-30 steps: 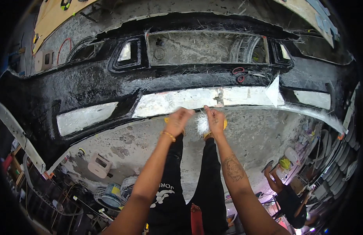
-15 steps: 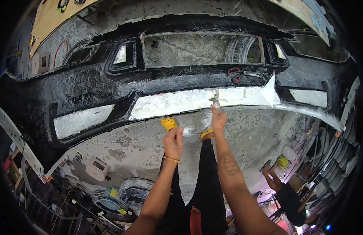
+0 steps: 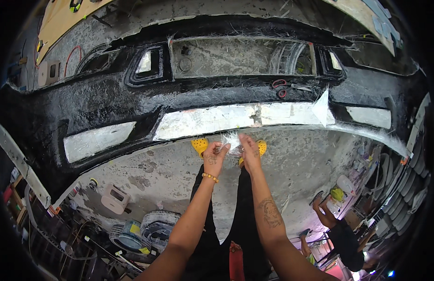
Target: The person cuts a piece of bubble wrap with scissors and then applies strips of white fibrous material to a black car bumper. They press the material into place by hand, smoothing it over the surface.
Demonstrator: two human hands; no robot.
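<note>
Stained grey concrete floor [image 3: 301,161] below; black moulded panel [image 3: 102,105] ahead, red-handled scissors [image 3: 289,87] lying on it. White fibre tuft [image 3: 232,142] sits between my hands, just beside the panel's near edge. Left hand [image 3: 214,155] nearly closed, pinching one side; right hand [image 3: 250,151] likewise opposite. Step looks like teasing strands apart; next move seems to want a light, even pinch.

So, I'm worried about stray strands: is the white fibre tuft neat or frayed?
Frayed: loose ends stick out of the white fibre tuft, between the left hand and right hand.
</note>
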